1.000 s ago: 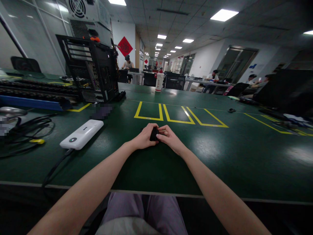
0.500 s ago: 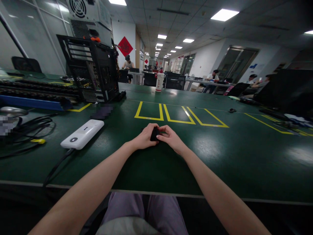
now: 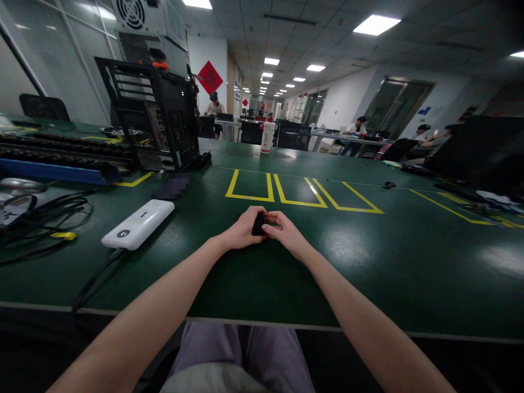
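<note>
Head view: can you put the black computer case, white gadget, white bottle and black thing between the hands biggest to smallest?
1. Black computer case
2. White gadget
Unsure, so unranked: white bottle and black thing, which is partly hidden.

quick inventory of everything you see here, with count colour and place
small black object: 1, black, between the hands, too hidden to identify
table: 1, green, under the hands
white device: 1, white, table left, cable attached
cables: several, black, far left
blue strip: 1, blue, left
computer case: 1, black, table left
tape outlines: several, yellow, three beyond the hands, others either side
bottle: 1, white and red, table's far side
chairs: several, black, background
people: at least 4, mixed clothing, background
ceiling lights: several, white, overhead
trousers: 1 pair, purplish, below table edge
left hand: 1, bare, around the object
right hand: 1, bare, fingertips at the object's right side
</note>
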A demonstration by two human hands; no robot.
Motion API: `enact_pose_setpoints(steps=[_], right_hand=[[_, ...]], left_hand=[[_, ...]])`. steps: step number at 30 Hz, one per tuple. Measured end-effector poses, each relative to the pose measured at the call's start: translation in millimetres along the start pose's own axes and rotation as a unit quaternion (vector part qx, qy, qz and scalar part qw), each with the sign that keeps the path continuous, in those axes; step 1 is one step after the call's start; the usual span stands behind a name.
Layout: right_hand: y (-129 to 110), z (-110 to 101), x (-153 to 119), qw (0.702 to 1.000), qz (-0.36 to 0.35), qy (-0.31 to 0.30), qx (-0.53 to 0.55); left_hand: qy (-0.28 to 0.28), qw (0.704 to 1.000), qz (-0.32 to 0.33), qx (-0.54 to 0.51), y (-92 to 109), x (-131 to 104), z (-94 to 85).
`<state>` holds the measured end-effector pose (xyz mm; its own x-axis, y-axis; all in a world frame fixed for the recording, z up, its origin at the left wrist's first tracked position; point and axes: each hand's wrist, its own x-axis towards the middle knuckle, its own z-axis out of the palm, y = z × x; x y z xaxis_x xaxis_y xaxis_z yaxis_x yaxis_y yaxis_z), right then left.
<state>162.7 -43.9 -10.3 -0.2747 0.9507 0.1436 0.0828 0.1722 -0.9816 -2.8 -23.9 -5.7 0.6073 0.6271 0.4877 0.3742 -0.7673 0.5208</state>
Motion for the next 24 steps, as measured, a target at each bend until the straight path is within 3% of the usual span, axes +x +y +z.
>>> enact_pose_setpoints(steps=[20,24], right_hand=[[-0.5,-1.8,1.8,1.0,-0.02,0.01,0.008],[-1.0,-3.0,2.3,0.999,-0.027,-0.012,0.017]], left_hand=[[0.001,1.0,0.001,-0.004,-1.0,-0.3,0.6],[-0.003,1.0,0.0,0.001,-0.5,-0.2,-0.2]])
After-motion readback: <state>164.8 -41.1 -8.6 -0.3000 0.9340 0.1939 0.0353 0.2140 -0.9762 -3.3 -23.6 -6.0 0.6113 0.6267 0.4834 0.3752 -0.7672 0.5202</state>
